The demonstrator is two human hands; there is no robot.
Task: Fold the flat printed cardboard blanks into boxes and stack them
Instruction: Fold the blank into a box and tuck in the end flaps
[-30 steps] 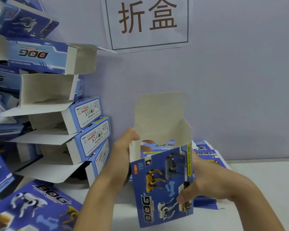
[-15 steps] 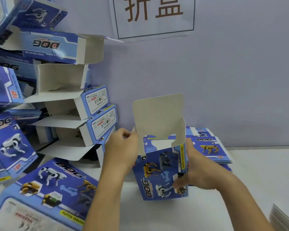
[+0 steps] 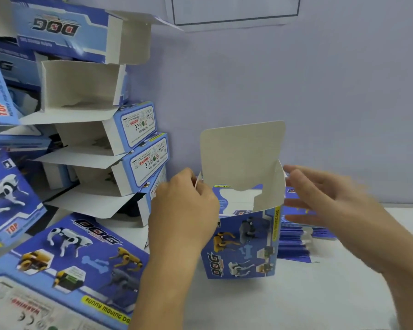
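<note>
Biggest thing in view is the heap of folded boxes (image 3: 86,129), piled high against the wall to the left of the box being worked on, most with their flaps hanging open, one lying face-up at the front. The white counter (image 3: 260,306) carries everything. Behind and to the right of the working box sits the pile of flat blanks (image 3: 298,246), low and well squared.

Now the box itself (image 3: 242,244): it stands upright on the counter, middle of the scene, blue dog print facing us, body already squared into a tube. The tall lid flap (image 3: 242,156) sticks straight up at the back, and a small side flap stands at the right corner. So the top is open; whether the bottom is tucked I can't tell from here.

The left hand (image 3: 184,210) is at the box's upper left corner, fingers curled, pinching the small flap there. The right hand (image 3: 332,206) is just off the box's right side, fingers spread and straight, holding nothing, blurred with motion.

My read: this is the closing stage on this one box. Next calls for the two small side flaps to be pushed inward, then the tall lid bent forward along its crease and its tongue slid inside the front wall, with one hand steadying the body so it doesn't skew. After that it goes left, onto the heap.
</note>
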